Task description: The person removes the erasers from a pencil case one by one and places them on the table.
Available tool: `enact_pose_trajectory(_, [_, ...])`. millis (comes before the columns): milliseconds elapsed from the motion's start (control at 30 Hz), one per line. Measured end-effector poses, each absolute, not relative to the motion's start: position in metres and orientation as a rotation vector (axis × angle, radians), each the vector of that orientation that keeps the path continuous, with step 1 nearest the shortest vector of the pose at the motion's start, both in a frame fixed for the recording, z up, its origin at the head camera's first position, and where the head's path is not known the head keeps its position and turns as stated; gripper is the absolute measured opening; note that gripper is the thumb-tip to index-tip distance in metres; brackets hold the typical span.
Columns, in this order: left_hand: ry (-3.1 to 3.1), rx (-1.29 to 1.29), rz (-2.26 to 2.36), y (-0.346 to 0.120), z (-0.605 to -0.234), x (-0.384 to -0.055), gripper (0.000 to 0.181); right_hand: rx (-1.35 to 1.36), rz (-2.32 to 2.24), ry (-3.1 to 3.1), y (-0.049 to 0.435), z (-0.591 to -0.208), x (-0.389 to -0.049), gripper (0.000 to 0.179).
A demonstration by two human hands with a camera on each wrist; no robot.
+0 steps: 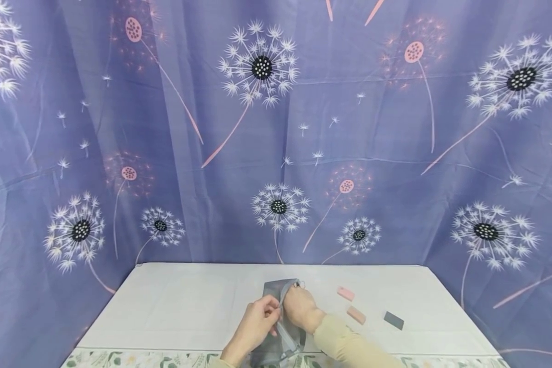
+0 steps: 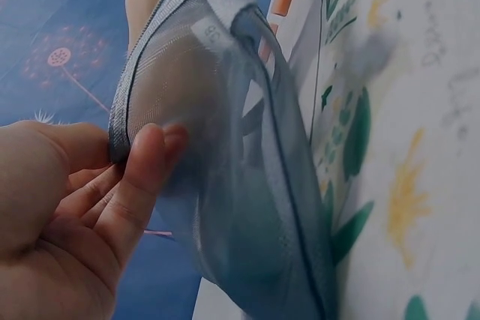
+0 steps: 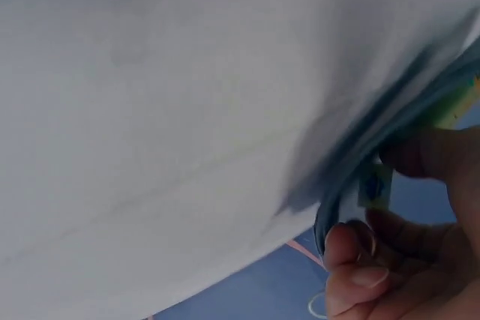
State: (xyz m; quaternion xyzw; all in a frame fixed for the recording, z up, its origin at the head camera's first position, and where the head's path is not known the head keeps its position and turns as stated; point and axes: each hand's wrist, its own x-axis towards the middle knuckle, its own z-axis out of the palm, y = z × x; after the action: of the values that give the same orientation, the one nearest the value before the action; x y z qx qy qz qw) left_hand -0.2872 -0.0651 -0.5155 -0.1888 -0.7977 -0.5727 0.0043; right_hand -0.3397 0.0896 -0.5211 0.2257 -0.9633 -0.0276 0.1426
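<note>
A grey-blue mesh zip pouch [image 1: 272, 352] is held up over the front middle of the table. In the left wrist view its see-through mesh [image 2: 232, 170] and zipper edge [image 2: 120, 121] show. My left hand [image 1: 256, 323] pinches that zipper edge between thumb and fingers. At the pouch's far right side, my right hand [image 1: 301, 306] has its fingers curled at the rim. Up close, the right hand [image 3: 420, 222] grips the pouch's dark edge [image 3: 352, 155], with a small light tag [image 3: 373, 185] between thumb and fingers. A thin ring [image 3: 316, 305] shows beside the fingertips.
To the right on the white table [image 1: 175, 306] lie a pink block [image 1: 345, 293], an orange-brown block [image 1: 356, 315] and a dark grey block [image 1: 393, 320]. A leaf-patterned border [image 1: 133, 359] runs along the front. Behind hangs a blue dandelion-print curtain [image 1: 239, 214].
</note>
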Motion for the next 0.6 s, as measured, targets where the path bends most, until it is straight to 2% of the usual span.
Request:
enact_pose_trajectory(367, [-2.499, -0.606, -1.765, -0.071, -0.513, -0.286, 0.011, 0.885, 0.027, -2.673, 0.109, -0.490, -0.327, 0.023])
enact_pose_trajectory(600, [-2.520, -0.574, -1.773, -0.069, -0.512, -0.287, 0.013, 0.979, 0.159, -2.657, 0.133, -0.490, -0.324, 0.019])
